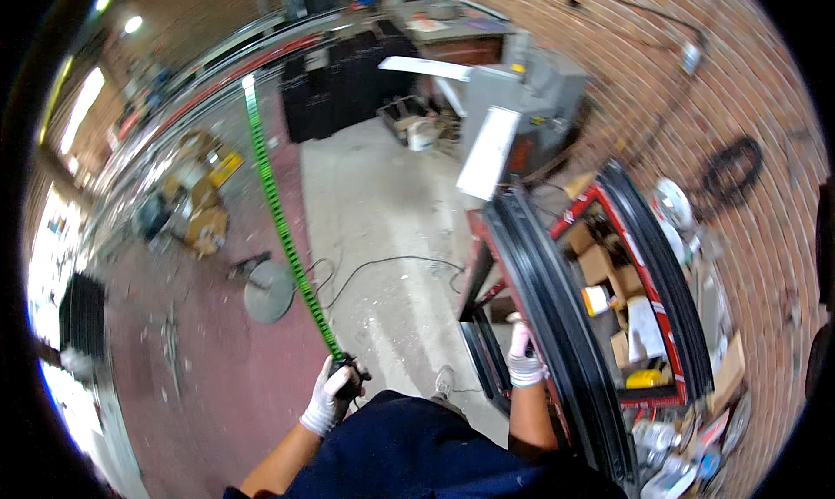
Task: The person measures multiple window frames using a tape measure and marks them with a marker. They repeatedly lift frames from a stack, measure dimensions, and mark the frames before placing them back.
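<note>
A: What did the left hand (323, 401) have hold of?

B: A tape measure (347, 381). The gloved fingers were curled closed around its dark case, just left of the lower centre of the view.

A: And the green blade (280, 224)?

B: It was drawn far out, running from the case up toward the upper left. Its pale far end lay near some long bars (235, 64) (whether it touched them, I couldn't tell).

A: The right hand (524, 358)?

B: Right of the lower centre, also in a white glove, against the inner left side of the black framework (557, 308). Its fingers pointed upward; I couldn't tell how far open they were, or whether they gripped it.

A: Where did that framework stand?

B: At the lower right, with red strips on its edges. Cardboard boxes (597, 267) and a yellow item (644, 379) showed through its opening, and the brick wall (765, 255) rose at the far right.

A: Anything near the blade?

B: A round grey disc (270, 292) just to its left, on the reddish floor (235, 377), and a dark cable (396, 258) to its right, across the view's middle.
</note>
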{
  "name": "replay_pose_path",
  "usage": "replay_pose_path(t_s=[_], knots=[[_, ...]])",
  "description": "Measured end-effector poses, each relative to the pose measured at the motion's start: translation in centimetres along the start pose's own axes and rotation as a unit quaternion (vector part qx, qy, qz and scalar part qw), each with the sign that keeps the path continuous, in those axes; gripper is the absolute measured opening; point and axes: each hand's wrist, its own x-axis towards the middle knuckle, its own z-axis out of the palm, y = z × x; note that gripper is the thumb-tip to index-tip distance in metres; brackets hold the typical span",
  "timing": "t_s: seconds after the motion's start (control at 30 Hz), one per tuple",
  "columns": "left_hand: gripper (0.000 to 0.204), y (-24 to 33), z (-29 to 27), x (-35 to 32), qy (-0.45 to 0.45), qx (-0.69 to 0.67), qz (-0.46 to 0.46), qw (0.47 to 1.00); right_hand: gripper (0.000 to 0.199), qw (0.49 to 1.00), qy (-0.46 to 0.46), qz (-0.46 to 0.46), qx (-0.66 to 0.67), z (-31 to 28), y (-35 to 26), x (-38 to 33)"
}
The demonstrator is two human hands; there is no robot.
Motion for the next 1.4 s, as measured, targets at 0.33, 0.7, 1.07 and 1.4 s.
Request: replay_pose_path(t_s=[0.33, 0.7, 1.07, 1.4], knots=[[0.054, -2.2, -15.2, -14.6, 0.084, -0.115, 0.101, 0.985, 0.028, 0.977, 0.038, 0.002, 0.212, 0.7, -8.0, -4.0], [0.053, -7.6, -31.8, -35.3, 0.187, -0.307, 0.376, 0.854, 0.036, 0.799, 0.207, -0.563, -0.046, 2.5, -33.2, -9.8], [0.016, -15.0, -42.3, -46.7, 0.362, -0.504, 0.412, 0.667, 0.031, 0.764, 0.057, -0.583, 0.270, 15.6, -54.4, -23.6], [0.026, -9.7, -64.0, -46.4, 0.379, -0.592, 0.354, 0.617, 0.044, 0.624, -0.330, -0.197, 0.680, 22.7, -76.4, -37.3]])
